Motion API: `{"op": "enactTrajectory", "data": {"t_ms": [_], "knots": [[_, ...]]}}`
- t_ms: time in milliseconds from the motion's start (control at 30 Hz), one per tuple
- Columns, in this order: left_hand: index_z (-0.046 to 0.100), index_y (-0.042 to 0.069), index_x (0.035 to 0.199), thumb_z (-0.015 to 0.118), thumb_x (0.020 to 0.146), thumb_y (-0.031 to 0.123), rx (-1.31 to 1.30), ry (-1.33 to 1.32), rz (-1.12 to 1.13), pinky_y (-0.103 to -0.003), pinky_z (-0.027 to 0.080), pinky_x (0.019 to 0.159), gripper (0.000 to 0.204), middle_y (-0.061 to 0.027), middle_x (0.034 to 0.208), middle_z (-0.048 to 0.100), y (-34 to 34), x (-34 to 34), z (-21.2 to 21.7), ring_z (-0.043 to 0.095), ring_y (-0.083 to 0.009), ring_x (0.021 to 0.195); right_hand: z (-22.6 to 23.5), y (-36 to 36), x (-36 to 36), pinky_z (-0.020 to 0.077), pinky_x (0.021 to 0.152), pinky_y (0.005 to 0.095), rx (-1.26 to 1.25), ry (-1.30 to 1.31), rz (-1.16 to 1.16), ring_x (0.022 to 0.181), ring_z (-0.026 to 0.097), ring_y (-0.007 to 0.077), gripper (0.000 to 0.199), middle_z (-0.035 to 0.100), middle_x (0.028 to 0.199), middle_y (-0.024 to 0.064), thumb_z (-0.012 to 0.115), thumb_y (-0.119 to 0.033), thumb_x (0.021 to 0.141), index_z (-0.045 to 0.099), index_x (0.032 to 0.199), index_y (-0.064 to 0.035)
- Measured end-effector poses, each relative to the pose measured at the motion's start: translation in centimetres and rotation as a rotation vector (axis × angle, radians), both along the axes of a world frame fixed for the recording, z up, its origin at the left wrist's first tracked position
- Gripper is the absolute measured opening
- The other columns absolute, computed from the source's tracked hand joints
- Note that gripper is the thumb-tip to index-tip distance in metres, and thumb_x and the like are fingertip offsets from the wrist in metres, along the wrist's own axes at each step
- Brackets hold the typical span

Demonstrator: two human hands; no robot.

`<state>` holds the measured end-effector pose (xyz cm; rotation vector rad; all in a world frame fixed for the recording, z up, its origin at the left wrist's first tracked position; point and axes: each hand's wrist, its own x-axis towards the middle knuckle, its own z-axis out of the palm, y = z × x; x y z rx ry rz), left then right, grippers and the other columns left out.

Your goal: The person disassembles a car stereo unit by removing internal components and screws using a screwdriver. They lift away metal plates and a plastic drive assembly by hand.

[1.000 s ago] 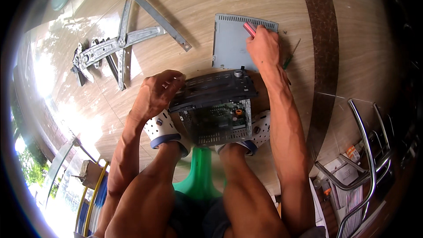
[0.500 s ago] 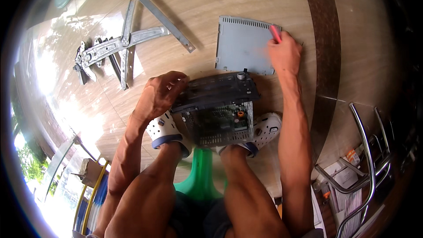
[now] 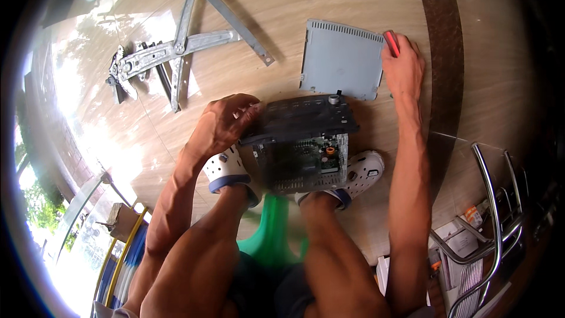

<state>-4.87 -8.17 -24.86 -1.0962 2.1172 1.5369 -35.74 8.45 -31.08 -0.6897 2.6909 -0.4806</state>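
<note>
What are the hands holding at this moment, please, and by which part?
The left hand grips the left end of the dark front panel of the opened electronic unit. The right hand holds a red-handled tool by its handle, beside the grey metal cover plate.

Left of the opened electronic unit (image 3: 300,141) the floor (image 3: 282,17) lies open up to the metal linkage (image 3: 170,59). Beyond it the grey cover plate (image 3: 341,59) blocks; chrome chair frames (image 3: 494,212) crowd its right.

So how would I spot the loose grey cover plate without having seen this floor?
Start at the dark stripe crossing the wooden floor. Just left of it, by the right hand, lies the grey cover plate. Unlike the long metal bars farther left, it is a flat rectangle with slots along its edge.
</note>
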Motion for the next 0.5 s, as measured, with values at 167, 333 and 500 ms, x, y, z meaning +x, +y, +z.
{"op": "enactTrajectory", "data": {"t_ms": [167, 333, 500], "knots": [[0.067, 0.001, 0.12, 0.072, 0.091, 0.046, -0.04, 0.088, -0.173, -0.041, 0.054, 0.087, 0.053, -0.0195, 0.117, 0.067, 0.6, 0.7, 1.5, 0.066, -0.0345, 0.106, -1.0, -1.2, 0.0, 0.0526, 0.087, 0.0453, -0.039, 0.054, 0.26, 0.103, 0.064, 0.0384, 0.023, 0.063, 0.122, 0.0114, 0.064, -0.012, 0.09, 0.064, 0.112, -0.0083], [0.058, 0.006, 0.134, 0.077, 0.084, 0.039, -0.295, 0.161, -0.418, -0.045, 0.046, 0.101, 0.062, -0.018, 0.129, 0.06, 2.6, 2.0, 1.5, 0.058, -0.0374, 0.117, -1.3, -3.1, -1.6, 0.0537, 0.085, 0.0509, 0.308, 0.144, 0.455, 0.102, 0.064, 0.0402, 0.03, 0.063, 0.117, 0.0119, 0.063, -0.012, 0.09, 0.06, 0.119, -0.0103], [0.057, 0.006, 0.134, 0.076, 0.083, 0.029, -0.435, 0.164, -0.431, -0.046, 0.046, 0.101, 0.059, -0.0157, 0.126, 0.06, 3.9, 1.6, 0.4, 0.057, -0.0364, 0.116, -1.7, -4.3, -2.4, 0.0512, 0.091, 0.0536, 0.256, 0.19, 0.652, 0.105, 0.064, 0.0446, 0.023, 0.064, 0.113, 0.0195, 0.054, -0.007, 0.087, 0.062, 0.109, -0.002]]}}
